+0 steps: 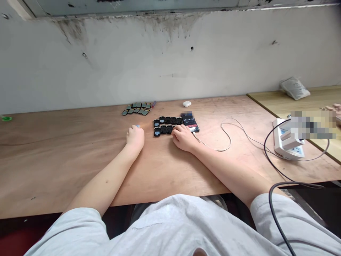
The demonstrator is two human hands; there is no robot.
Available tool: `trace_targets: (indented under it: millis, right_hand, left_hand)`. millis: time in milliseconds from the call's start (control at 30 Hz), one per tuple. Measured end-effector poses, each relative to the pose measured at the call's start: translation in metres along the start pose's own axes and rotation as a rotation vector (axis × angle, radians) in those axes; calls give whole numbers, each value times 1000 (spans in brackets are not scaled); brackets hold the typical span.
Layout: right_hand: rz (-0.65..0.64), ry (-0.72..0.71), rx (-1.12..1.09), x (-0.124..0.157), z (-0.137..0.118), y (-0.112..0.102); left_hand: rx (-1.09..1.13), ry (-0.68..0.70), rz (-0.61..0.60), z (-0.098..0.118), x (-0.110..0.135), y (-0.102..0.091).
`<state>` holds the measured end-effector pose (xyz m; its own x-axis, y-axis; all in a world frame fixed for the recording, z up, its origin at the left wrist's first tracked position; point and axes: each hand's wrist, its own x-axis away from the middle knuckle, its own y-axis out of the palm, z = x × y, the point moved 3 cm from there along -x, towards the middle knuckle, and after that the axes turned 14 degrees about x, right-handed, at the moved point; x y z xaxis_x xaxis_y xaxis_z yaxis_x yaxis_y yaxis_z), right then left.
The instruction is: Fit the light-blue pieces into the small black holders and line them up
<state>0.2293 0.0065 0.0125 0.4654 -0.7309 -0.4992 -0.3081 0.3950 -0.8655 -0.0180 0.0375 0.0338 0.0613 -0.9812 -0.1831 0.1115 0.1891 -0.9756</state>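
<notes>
Two rows of small black plastic casings [167, 120] lie on the table in front of me, a few with pale grey squares in them. My right hand [184, 138] is at the right end of the front row, its curled fingers closed on a black casing that they partly cover. To the left of the rows, my left hand [135, 138] is closed just over the tabletop. A small bluish bit [137, 126] shows at its fingertips, too little to name. Farther back lie two rows of small dark pieces with grey-green square faces [136, 110].
A phone [190, 123] showing a timer lies right of the casings, its white cable [230, 137] running to a power strip [289, 145]. Behind are a white earbud case [187, 104] and a thin purplish tube [153, 104]. A black cable [271, 192] hangs at right. Another person's hand [334, 108] is at far right.
</notes>
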Motion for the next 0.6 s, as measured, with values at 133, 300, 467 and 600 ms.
trace_targets:
  millis: [133,300,467,600]
  right_hand:
    - [19,53,46,0,4,4]
    - [30,103,124,0,7,9]
    - [59,180,215,1,10,9]
    - [24,229,234,1,11,8]
  left_hand:
    - [-2,19,126,-5,-2,-7]
    - [18,143,106,-4,-5,-7]
    - [78,325,123,1,-6,4]
    - [176,383,152,-2,-9,10]
